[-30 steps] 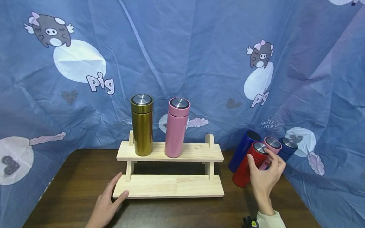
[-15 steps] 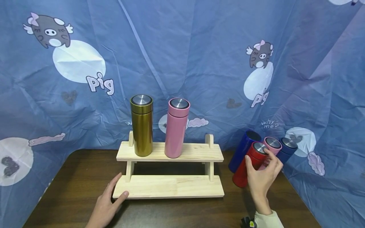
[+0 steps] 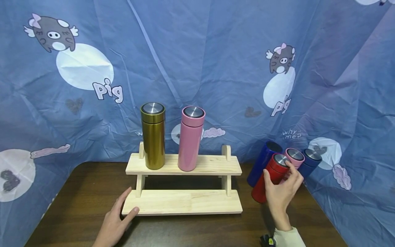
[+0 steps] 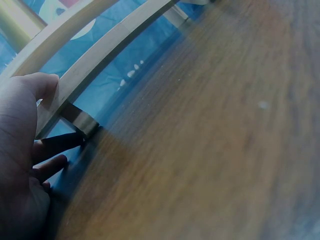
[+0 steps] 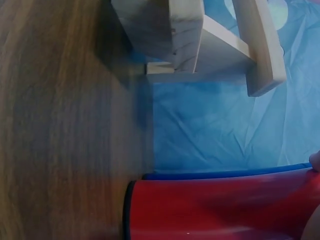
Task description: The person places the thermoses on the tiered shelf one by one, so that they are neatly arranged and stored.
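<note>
My right hand [image 3: 282, 196] holds the red thermos [image 3: 260, 189] near its top, thumb on the left side and index finger at the steel-topped lid. In the right wrist view the red thermos [image 5: 220, 210] has its base at the table. The left hand [image 3: 113, 221] grips the left end of the wooden two-tier rack [image 3: 185, 202]. In the left wrist view, the thumb [image 4: 45, 84] lies on the lower board and other fingers reach below it. A gold thermos [image 3: 153, 144] and a pink thermos [image 3: 189, 145] stand on the upper tier.
Around the red thermos are a blue thermos [image 3: 262, 164] behind it, a second pink thermos [image 3: 295, 155] and a navy thermos [image 3: 310, 161] to its right. A blue printed curtain [image 3: 216, 68] hangs behind the dark wooden table [image 3: 185, 231].
My right hand has shifted slightly left, its thumb moving down and across the red thermos's side. The thermos stays in place, and the left hand has not moved.
</note>
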{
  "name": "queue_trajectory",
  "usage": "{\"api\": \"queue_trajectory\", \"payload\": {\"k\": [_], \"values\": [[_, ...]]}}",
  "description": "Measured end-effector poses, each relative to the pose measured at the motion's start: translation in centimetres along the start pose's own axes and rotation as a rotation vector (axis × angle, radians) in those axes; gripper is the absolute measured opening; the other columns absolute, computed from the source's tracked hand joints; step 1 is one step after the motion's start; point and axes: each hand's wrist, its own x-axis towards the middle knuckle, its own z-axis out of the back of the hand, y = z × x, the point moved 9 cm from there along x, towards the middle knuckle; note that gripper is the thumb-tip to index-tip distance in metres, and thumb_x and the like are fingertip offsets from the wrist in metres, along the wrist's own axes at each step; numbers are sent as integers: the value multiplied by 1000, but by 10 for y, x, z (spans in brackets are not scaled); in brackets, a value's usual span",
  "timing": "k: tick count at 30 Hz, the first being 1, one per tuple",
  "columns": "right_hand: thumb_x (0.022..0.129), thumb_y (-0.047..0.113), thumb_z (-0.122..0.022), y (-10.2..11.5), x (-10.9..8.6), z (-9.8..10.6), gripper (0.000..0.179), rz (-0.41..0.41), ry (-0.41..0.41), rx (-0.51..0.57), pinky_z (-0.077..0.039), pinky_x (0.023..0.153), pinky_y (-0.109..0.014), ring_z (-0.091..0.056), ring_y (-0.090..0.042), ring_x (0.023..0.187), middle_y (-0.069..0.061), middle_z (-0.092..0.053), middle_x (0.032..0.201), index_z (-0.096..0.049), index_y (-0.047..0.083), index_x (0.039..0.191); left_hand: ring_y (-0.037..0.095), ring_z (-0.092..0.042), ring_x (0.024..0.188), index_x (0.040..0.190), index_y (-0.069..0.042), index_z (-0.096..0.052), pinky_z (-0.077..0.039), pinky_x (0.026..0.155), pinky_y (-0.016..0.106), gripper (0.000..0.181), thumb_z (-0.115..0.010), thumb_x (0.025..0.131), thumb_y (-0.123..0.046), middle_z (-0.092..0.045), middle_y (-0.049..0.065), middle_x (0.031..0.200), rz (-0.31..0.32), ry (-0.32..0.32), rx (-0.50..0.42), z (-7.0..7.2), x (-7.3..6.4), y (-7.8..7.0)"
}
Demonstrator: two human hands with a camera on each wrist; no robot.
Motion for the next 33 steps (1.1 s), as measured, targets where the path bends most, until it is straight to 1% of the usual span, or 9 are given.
{"api": "queue_trajectory", "payload": {"k": [10, 20, 26, 29, 31, 33], "values": [[79, 6, -98, 0, -2, 0, 83, 28, -16, 5, -41, 84, -16, -49, -3, 110, 23, -38, 132, -60, 13, 152, 63, -41, 152, 173, -13, -33, -36, 115, 85, 81, -71, 109, -47, -40, 31, 171, 38, 28, -1, -2, 0, 2], [80, 1, -93, -3, -1, 1, 80, 2, 0, 0, -42, 86, -14, -49, -2, 109, 27, -37, 130, -59, 10, 152, 62, -40, 153, 173, -14, -32, -37, 115, 84, 82, -70, 109, -48, -39, 30, 172, 40, 35, 3, -3, 2, 3], [78, 0, -95, -2, -1, 2, 79, 3, -18, 49, -44, 85, -18, -52, -3, 108, 23, -42, 129, -63, 10, 150, 63, -42, 151, 173, -14, -33, -38, 113, 85, 81, -70, 109, -47, -39, 30, 172, 29, 22, 13, -2, 1, 3], [76, -2, -96, -2, -1, 2, 80, 1, -27, 54, -44, 84, -18, -53, -2, 107, 22, -43, 128, -64, 9, 149, 63, -42, 151, 173, -14, -33, -38, 113, 85, 81, -70, 109, -47, -40, 30, 172, 26, 18, 14, -1, 0, 3], [75, -5, -95, 0, 0, 2, 80, 1, -33, 54, -44, 83, -19, -53, -2, 106, 21, -43, 127, -65, 7, 148, 63, -42, 151, 173, -14, -33, -38, 113, 85, 81, -70, 109, -47, -40, 30, 172, 26, 17, 13, -1, 0, 2], [75, -7, -94, 8, 0, 3, 78, 4, -36, 63, -44, 82, -19, -53, -3, 105, 20, -44, 126, -65, 4, 147, 63, -41, 152, 173, -14, -33, -38, 113, 85, 81, -70, 109, -47, -39, 30, 172, 26, 18, 12, -1, 0, 2]]}}
